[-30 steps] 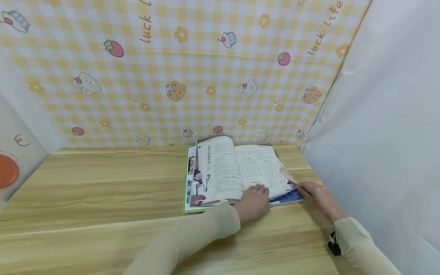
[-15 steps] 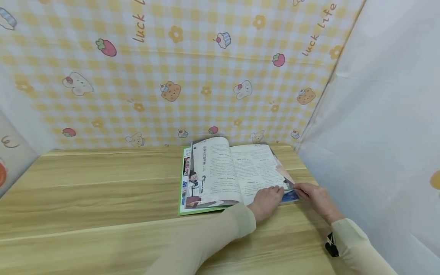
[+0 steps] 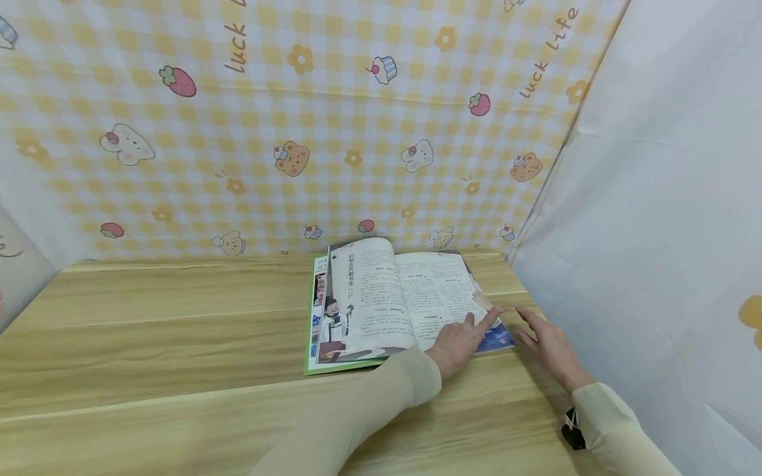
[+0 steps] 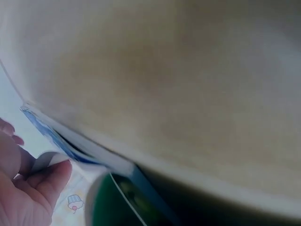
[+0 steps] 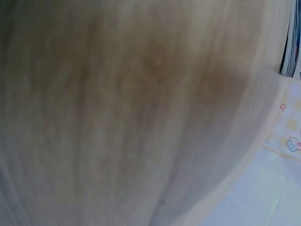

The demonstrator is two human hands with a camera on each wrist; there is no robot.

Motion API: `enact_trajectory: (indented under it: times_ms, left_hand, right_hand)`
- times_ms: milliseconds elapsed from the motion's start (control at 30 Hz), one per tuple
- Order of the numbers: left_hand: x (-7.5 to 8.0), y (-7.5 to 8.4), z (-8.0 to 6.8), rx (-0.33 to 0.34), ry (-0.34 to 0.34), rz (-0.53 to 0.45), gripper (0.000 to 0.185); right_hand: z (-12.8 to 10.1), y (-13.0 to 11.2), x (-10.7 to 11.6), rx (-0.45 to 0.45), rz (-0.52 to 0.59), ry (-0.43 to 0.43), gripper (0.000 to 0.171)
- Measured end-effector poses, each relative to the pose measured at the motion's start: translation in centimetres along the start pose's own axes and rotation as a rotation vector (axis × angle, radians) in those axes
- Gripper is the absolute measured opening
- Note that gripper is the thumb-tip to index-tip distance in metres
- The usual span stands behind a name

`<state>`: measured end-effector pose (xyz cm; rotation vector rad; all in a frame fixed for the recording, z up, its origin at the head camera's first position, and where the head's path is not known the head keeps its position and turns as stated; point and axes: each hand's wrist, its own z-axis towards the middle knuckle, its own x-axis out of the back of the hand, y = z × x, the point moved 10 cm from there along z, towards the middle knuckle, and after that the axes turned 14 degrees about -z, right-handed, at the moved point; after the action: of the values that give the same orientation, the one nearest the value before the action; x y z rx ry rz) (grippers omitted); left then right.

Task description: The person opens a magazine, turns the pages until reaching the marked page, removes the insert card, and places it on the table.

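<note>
Your beige sleeves (image 3: 381, 403) cross a light wood-grain worktop (image 3: 161, 344); the magazine (image 3: 393, 301) shows white pages, green cover edge, blue corner; the backdrop (image 3: 333, 119) is yellow-checked.

Makeshift recording booth: wooden table (image 3: 155, 330) w/ cartoon gingham backdrop (image 3: 286, 125) & white sheet (image 3: 667, 198) hung round.

The right wrist view is a blur of wooden table (image 5: 117, 108); only a sliver of the magazine (image 5: 290, 52) shows, cut by the edge. In the left wrist view the left hand (image 4: 21, 188) is cropped. Magazine print is illegible.
</note>
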<state>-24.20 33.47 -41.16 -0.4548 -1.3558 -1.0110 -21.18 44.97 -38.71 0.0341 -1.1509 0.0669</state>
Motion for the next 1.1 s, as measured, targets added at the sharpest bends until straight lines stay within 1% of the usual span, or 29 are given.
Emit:
enact_trajectory:
  times_ms: [33,100,167,233,333,400,467,633,767,867,1000,1100]
  left_hand:
    - [0.2,-0.2,0.0,0.004,0.007,-0.004,0.079]
    - [0.5,-0.7,0.0,0.019,0.016,-0.002,0.08]
    - [0.7,-1.3,0.0,0.047,0.001,0.018,0.078]
    - [0.7,-2.1,0.0,0.082,-0.024,0.059,0.072]
    - [0.7,-3.3,0.0,0.138,-0.071,0.127,0.061]
    - [0.6,-4.0,-0.1,0.164,-0.096,0.162,0.054]
    - [0.3,-4.6,-0.3,0.185,-0.118,0.177,0.049]
    - [0.1,-5.8,-0.7,0.228,-0.125,0.188,0.044]
    - [0.3,-6.4,-1.0,0.235,-0.112,0.235,0.041]
    - [0.1,-6.4,-1.2,0.225,-0.135,0.269,0.042]
    - [-0.5,-6.4,-1.3,0.239,-0.186,0.235,0.045]
    - [-0.7,-6.5,-1.4,0.252,-0.201,0.185,0.048]
  right_hand:
    - [0.0,0.2,-0.3,-0.016,0.01,-0.033,0.05]
    - [0.0,0.2,-0.8,-0.008,0.022,-0.085,0.052]
    - [0.0,-0.3,-1.6,0.042,0.068,-0.14,0.053]
    - [0.0,-1.0,-2.1,0.105,0.085,-0.174,0.055]
    - [-0.2,-1.8,-2.9,0.166,0.12,-0.226,0.055]
    - [-0.3,-2.1,-3.0,0.19,0.09,-0.223,0.052]
    - [-0.4,-2.3,-3.3,0.206,0.083,-0.236,0.048]
    - [-0.4,-2.6,-3.6,0.225,0.077,-0.266,0.043]
    - [-0.1,-2.5,-3.6,0.229,0.071,-0.295,0.04]
    - [0.1,-2.6,-3.5,0.251,0.059,-0.294,0.038]
    - [0.1,-2.7,-3.6,0.259,0.063,-0.297,0.037]
    - [0.2,-2.5,-3.7,0.244,0.071,-0.309,0.037]
